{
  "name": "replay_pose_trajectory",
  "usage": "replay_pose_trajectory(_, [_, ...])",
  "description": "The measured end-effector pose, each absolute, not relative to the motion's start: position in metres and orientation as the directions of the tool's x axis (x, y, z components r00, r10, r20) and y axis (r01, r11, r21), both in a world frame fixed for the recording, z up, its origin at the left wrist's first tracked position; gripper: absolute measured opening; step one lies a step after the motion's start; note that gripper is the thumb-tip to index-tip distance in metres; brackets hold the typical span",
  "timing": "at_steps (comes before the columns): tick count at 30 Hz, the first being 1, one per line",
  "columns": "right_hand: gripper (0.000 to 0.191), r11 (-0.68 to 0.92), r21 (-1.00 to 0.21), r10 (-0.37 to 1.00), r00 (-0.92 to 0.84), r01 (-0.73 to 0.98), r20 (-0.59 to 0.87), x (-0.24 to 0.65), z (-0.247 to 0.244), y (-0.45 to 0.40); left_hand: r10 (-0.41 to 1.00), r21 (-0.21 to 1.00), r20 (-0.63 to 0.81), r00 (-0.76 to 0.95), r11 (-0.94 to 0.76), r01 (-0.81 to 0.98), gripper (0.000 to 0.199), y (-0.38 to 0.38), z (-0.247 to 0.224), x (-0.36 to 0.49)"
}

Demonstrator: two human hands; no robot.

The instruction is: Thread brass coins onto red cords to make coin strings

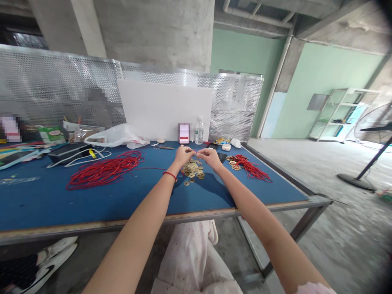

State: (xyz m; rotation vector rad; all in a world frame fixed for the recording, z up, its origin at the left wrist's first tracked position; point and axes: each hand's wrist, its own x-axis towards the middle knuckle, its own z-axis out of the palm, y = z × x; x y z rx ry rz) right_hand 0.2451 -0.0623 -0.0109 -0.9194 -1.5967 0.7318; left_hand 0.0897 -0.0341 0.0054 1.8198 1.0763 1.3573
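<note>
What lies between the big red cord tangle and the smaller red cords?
Head view: brass coins, with the left hand and right hand above.

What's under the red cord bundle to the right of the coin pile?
The red cords lie on the blue table top, with a few brass coins at their left end, partly covered. Whatever lies beneath the thickest tangle is hidden.

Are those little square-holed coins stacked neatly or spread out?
Spread out: the brass coins lie in a loose, overlapping heap on the blue table, with no tidy stack, and one coin sits apart at the front.
</note>
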Motion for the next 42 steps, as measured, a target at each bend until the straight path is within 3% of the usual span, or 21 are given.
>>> replay_pose_trajectory(7, [0.023,0.39,-0.86,0.905,0.037,0.33,0.425,0.249,-0.016,-0.056,0.812,0.758,0.56,0.163,-0.582,0.293,0.013,-0.033,0.003,0.089])
replay_pose_trajectory(17, [0.019,0.311,-0.872,0.924,0.095,0.377,0.371,0.249,-0.016,-0.056,0.745,0.622,0.629,0.222,-0.653,0.432,0.012,-0.026,-0.002,0.09])
replay_pose_trajectory(23, [0.012,0.328,-0.896,0.921,0.108,0.3,0.373,0.25,-0.016,-0.056,0.697,0.531,0.636,0.33,-0.706,0.469,0.009,-0.028,-0.003,0.093])
replay_pose_trajectory(28, [0.014,0.258,-0.955,0.957,0.1,0.147,0.273,0.248,-0.01,-0.062,0.642,0.468,0.644,0.416,-0.76,0.45,0.012,-0.027,-0.006,0.093])
replay_pose_trajectory(32, [0.008,0.219,-0.965,0.971,0.065,0.148,0.23,0.248,-0.005,-0.068,0.631,0.435,0.63,0.453,-0.77,0.467,0.013,-0.03,-0.006,0.093])
replay_pose_trajectory(36, [0.006,0.15,-0.98,0.986,0.06,0.129,0.158,0.249,-0.004,-0.07,0.632,0.447,0.614,0.474,-0.772,0.452,0.012,-0.034,-0.003,0.093])
replay_pose_trajectory(42, [0.017,0.069,-0.998,0.997,-0.029,0.008,0.068,0.251,-0.004,-0.068,0.704,0.636,0.528,0.475,-0.698,0.328,0.01,-0.041,0.005,0.096])
